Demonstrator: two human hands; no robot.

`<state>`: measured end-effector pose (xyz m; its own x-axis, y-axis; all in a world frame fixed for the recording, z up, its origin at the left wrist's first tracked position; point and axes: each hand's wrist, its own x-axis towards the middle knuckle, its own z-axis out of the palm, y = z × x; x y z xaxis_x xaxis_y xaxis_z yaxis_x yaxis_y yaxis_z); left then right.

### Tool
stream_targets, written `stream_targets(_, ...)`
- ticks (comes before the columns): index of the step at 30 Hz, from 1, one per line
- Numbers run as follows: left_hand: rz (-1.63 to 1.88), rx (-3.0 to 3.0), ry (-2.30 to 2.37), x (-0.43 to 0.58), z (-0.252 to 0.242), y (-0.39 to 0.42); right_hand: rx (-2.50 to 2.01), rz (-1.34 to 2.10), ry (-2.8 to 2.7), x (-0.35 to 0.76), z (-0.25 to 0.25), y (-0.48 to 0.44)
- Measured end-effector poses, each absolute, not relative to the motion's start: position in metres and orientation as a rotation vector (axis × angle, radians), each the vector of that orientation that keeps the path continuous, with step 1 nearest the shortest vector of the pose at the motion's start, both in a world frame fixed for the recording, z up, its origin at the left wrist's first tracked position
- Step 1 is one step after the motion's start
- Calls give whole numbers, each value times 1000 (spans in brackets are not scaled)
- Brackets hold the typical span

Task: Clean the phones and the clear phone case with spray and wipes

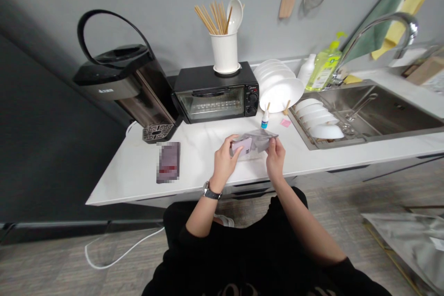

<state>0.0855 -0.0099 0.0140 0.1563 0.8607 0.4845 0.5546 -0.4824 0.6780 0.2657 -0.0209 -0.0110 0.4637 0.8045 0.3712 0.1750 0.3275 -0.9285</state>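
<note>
My left hand (225,159) is closed around a lilac phone (240,147), thumb on its near face and fingers behind. Between my hands stretches a thin grey cloth (261,140), its left part beside and behind the phone. My right hand (276,153) pinches the cloth's right end between thumb and fingers. Both hands are above the front of the white counter (194,159). Just beyond them stands a small white bottle with a blue label (264,120). A pink paper note (285,122) lies to the bottle's right.
A pixelated dark item (169,163) lies at left, near a tall drink dispenser (138,88). Behind my hands are a toaster oven (215,95), a white utensil holder (225,51) and racked plates (279,90). A sink (398,101) with bowls (321,120) is to the right.
</note>
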Motion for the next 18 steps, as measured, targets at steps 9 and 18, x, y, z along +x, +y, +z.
stream_targets(9, 724, 2229, 1559, 88, -34, 6, -1053, -1, -2008, 231, 34, -23)
stream_targets(18, 610, 2281, 1644, 91, -36, 5, -1296, -190, -1946, 240, 41, 0)
